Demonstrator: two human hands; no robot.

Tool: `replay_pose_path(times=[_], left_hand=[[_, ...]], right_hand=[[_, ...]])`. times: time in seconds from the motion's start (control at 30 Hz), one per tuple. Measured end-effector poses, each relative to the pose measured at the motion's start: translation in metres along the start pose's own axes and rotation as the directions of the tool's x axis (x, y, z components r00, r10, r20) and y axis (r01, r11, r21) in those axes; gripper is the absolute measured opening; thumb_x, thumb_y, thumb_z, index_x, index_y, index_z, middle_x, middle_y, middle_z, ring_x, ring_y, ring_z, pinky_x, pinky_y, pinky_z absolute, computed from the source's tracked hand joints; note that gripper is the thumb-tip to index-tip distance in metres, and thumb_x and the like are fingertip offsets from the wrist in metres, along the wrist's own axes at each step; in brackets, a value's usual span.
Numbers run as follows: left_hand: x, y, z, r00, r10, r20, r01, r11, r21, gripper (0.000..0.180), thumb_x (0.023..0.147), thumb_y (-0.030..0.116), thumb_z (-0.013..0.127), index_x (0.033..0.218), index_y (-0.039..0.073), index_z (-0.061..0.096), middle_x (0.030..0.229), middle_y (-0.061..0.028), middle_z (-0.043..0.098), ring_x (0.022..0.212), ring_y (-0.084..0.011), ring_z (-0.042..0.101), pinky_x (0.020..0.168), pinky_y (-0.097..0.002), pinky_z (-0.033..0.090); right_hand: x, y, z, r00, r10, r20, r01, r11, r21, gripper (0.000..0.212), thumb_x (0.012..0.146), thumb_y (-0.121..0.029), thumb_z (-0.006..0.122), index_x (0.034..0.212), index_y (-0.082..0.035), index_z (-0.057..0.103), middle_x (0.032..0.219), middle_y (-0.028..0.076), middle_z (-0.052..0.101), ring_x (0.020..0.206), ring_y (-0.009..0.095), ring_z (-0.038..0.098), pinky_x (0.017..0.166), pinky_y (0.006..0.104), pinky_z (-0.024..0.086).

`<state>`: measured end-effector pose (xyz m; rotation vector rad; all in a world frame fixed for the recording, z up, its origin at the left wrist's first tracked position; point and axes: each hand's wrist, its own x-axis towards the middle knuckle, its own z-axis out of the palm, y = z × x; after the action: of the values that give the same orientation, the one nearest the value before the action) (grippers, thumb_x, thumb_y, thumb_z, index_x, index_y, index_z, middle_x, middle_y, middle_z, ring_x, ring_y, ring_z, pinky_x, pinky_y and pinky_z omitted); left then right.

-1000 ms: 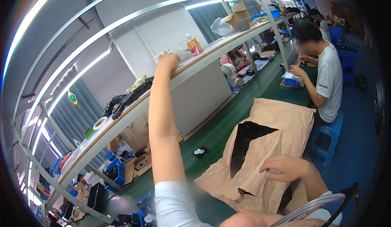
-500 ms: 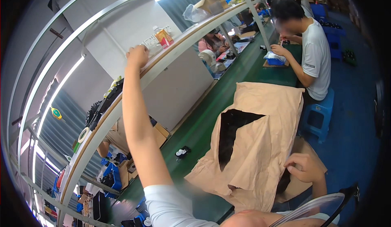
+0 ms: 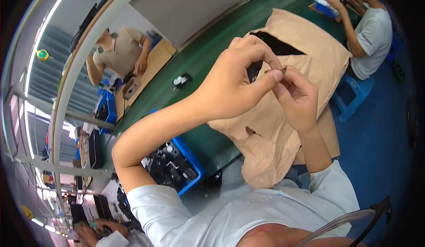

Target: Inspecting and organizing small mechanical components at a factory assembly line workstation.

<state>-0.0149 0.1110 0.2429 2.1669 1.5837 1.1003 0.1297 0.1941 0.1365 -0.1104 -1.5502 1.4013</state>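
Two hands meet above tan paper [image 3: 305,48] | left hand [image 3: 234,83] and right hand [image 3: 296,96] both pinching small dark part [image 3: 280,71] | I'd keep fingertips tight, move slowly.

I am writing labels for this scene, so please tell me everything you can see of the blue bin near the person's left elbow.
The blue bin looks like plastic, with a bright blue rim and straight walls. It is open on top and full of small dark parts mixed with some pale ones, too small to identify. It sits at the near edge of the green bench, below the left forearm, which hides part of it. Neither hand touches it.
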Motion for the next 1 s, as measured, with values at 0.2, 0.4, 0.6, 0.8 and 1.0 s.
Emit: replay_pose_path(times=[0.2, 0.4, 0.6, 0.8, 1.0], left_hand=[[-0.038, -0.044, 0.0, 0.991, -0.126, 0.043, 0.133, 0.911, -0.39, 0.003, 0.085, 0.004, 0.064, 0.088, 0.004, 0.064, 0.098, -0.0056, 0.057, 0.094, -0.0195, 0.051, 0.081, -0.0294, 0.041], [-0.054, -0.079, 0.026, 0.994, -0.075, -0.082, 0.02, 0.847, -0.532, 0.002, 0.086, 0.003, 0.064, 0.088, 0.003, 0.064, 0.102, -0.0068, 0.057, 0.096, -0.0177, 0.051, 0.083, -0.0296, 0.041], [-0.048, -0.088, 0.018, 0.996, -0.091, 0.015, 0.083, 0.807, -0.584, 0.023, 0.089, 0.016, 0.065, 0.107, 0.001, 0.063, 0.116, -0.0115, 0.058, 0.104, -0.0194, 0.051, 0.091, -0.0307, 0.04], [-0.119, -0.282, -0.115, 0.782, -0.618, -0.077, 0.377, 0.371, 0.849, 0.067, 0.075, 0.03, 0.073, 0.131, 0.002, 0.05, 0.122, -0.0181, 0.06, 0.108, -0.0368, 0.06, 0.09, -0.0435, 0.051], [-0.257, -0.394, -0.154, 0.257, -0.965, -0.054, 0.547, 0.099, 0.832, 0.076, 0.067, 0.029, 0.082, 0.129, 0.002, 0.049, 0.118, -0.0188, 0.065, 0.107, -0.038, 0.063, 0.091, -0.0454, 0.052]], right_hand=[[-0.014, 0.021, 0.008, 0.996, -0.032, 0.08, 0.029, 0.999, 0.036, 0.016, 0.081, 0.004, 0.067, 0.097, 0.002, 0.065, 0.094, 0.009, 0.065, 0.081, 0.016, 0.059, 0.072, 0.0244, 0.049], [-0.024, 0.014, 0.042, 0.986, 0.127, -0.107, -0.136, 0.987, -0.085, 0.011, 0.08, 0.004, 0.067, 0.09, 0.001, 0.064, 0.091, 0.01, 0.065, 0.079, 0.015, 0.058, 0.07, 0.0232, 0.047], [-0.029, 0.028, 0.031, 0.996, 0.051, -0.072, -0.067, 0.965, -0.255, 0.005, 0.08, 0.001, 0.067, 0.081, 0.001, 0.063, 0.086, 0.009, 0.065, 0.077, 0.017, 0.06, 0.071, 0.0245, 0.049], [-0.059, 0.004, -0.012, 0.967, 0.179, -0.179, -0.228, 0.926, -0.302, 0.007, 0.085, 0.006, 0.056, 0.083, 0.0, 0.059, 0.091, 0.01, 0.063, 0.081, 0.017, 0.056, 0.081, 0.0266, 0.046], [-0.108, -0.01, -0.073, 0.917, 0.059, -0.394, -0.257, 0.842, -0.473, 0.012, 0.095, -0.004, 0.049, 0.085, -0.005, 0.054, 0.088, 0.008, 0.06, 0.082, 0.016, 0.052, 0.081, 0.0266, 0.042]])
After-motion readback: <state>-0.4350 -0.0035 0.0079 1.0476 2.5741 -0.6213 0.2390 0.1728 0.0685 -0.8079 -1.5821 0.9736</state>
